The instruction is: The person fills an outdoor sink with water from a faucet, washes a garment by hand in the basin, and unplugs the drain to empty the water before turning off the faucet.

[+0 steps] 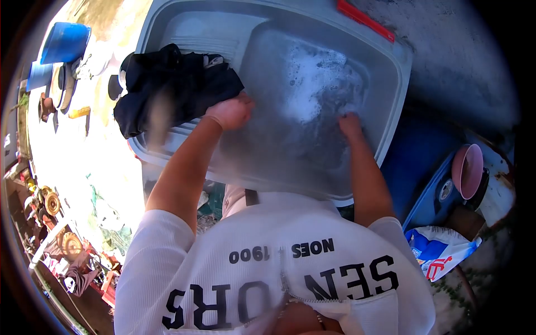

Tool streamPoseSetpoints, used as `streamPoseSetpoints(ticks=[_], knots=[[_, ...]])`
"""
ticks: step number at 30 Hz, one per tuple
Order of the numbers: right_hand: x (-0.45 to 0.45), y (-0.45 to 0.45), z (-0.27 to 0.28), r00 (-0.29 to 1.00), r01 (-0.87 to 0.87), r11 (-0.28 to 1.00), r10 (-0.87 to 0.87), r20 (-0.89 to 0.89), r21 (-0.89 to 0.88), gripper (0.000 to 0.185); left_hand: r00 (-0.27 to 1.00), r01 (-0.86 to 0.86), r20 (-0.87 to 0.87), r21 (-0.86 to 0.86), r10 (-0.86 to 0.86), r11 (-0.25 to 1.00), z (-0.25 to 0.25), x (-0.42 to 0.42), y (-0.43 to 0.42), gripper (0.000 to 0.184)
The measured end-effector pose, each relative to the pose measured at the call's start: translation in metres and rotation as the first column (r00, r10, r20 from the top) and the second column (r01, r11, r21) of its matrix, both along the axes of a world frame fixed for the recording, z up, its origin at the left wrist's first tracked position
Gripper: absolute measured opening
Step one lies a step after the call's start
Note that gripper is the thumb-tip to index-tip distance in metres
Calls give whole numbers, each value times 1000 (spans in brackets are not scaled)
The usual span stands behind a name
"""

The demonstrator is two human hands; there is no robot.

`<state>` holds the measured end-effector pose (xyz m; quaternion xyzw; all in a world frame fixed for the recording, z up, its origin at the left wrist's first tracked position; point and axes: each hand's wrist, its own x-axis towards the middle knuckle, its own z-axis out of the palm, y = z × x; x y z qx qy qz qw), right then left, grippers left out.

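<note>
One dark cloth (184,92) lies bunched on the ribbed slope (223,47) of our grey wash tub (397,84); with the tub's centre as hub and 12 o'clock ahead of us, it sits at 9 o'clock. We judge that the slope holds it above the water (268,125) and lets it drain. Our left hand (230,111) rests at the cloth's lower right edge, its fingers curled in; whether they pinch fabric, we cannot tell. That position probably steadies the bundle. Our right hand (350,124) reaches into the basin between 3 and 4 o'clock; its fingers are partly hidden, so we cannot tell their state. Foam (312,78) floats at 2 o'clock. A red object (365,21) lies along the rim near 1 o'clock, perhaps parked clear of the water.

Toward 4 o'clock we note a blue barrel (423,195), its round label (445,190) too small to read, and a pink bowl (468,170) beside it. Between 4 and 5 o'clock, a blue-and-white bag (441,251) bears red lettering we cannot read in full. At 6 o'clock, our white shirt (268,223) shows inverted "SEN" and "ORS", with "NOES" and apparently "1900" in smaller print.
</note>
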<state>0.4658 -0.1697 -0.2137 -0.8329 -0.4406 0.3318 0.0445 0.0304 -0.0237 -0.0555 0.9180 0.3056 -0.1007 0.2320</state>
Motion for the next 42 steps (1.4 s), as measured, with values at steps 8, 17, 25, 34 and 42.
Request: streamPoseSetpoints(ticks=[8, 17, 25, 34, 42], knots=[[-100, 164, 3, 992, -68, 953, 32, 122, 295, 48, 996, 89, -27, 26, -88, 996, -18, -6, 0, 19], [-233, 48, 60, 594, -760, 631, 771, -228, 154, 48, 996, 38, 88, -28, -35, 999, -16, -6, -3, 16], [-51, 8, 69, 842, -478, 811, 313, -439, -339, 42, 997, 53, 59, -30, -51, 998, -6, -2, 0, 16], [-117, 159, 48, 977, -196, 963, 177, 117, 183, 60, 999, 27, 41, -69, -24, 997, -9, -6, -2, 18], [-232, 55, 58, 632, -767, 625, 775, 1, 146, 49, 998, 56, 34, -57, -54, 997, -3, -1, 1, 17]])
